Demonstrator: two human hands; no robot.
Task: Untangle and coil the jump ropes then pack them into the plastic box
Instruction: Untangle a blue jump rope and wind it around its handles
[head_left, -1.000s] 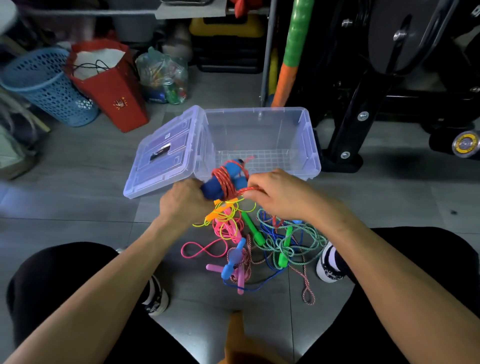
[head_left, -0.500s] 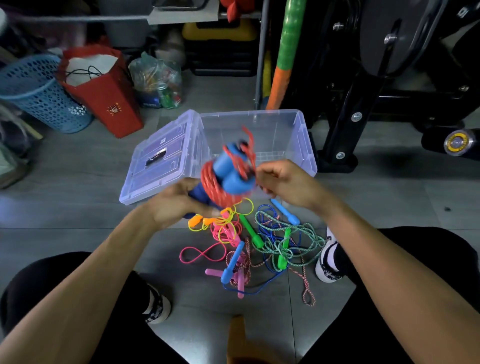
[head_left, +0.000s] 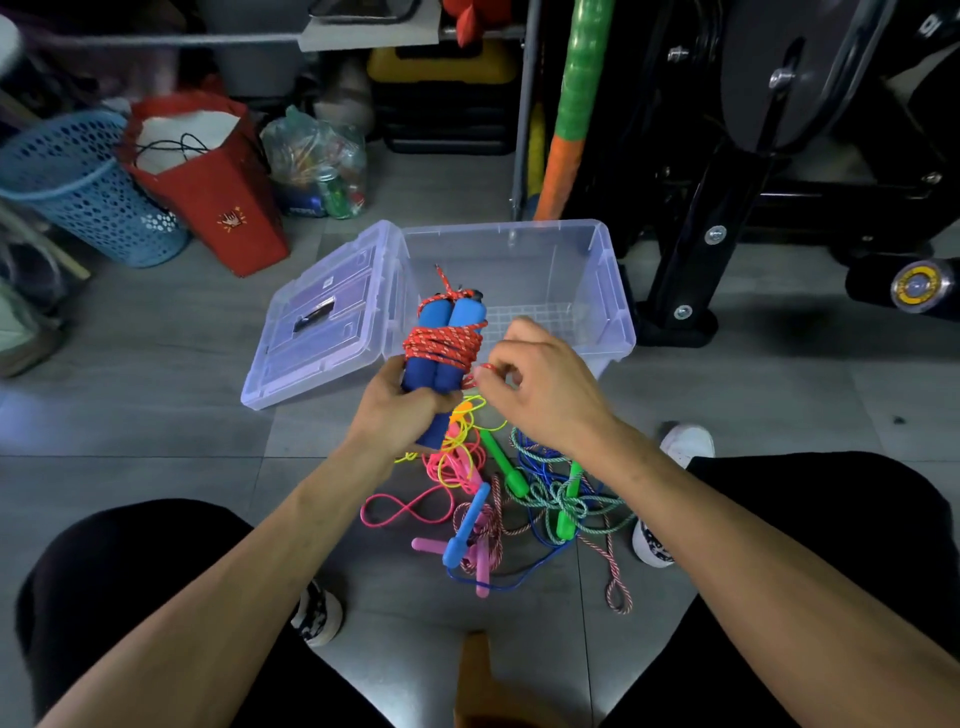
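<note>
My left hand (head_left: 402, 410) grips the lower end of two blue foam handles (head_left: 451, 322), held upright side by side. A red speckled rope (head_left: 444, 345) is wound in several turns round them. My right hand (head_left: 540, 384) pinches a loose bit of that red rope just right of the bundle. Behind stands the clear plastic box (head_left: 608, 291) with its hinged lid (head_left: 322, 322) lying open to the left. On the floor below my hands lies a tangle of jump ropes (head_left: 498, 493): pink, yellow, green, blue and a red-white twisted one.
A blue mesh basket (head_left: 83, 192), a red paper bag (head_left: 213, 192) and a plastic bag of cans (head_left: 322, 166) stand at the back left. A black exercise machine frame (head_left: 717, 218) rises right of the box. My knees and shoes flank the rope pile.
The bundle has turned from tilted to upright in my left hand. My right hand has moved down along the bundle's right side, still with the red rope end.
</note>
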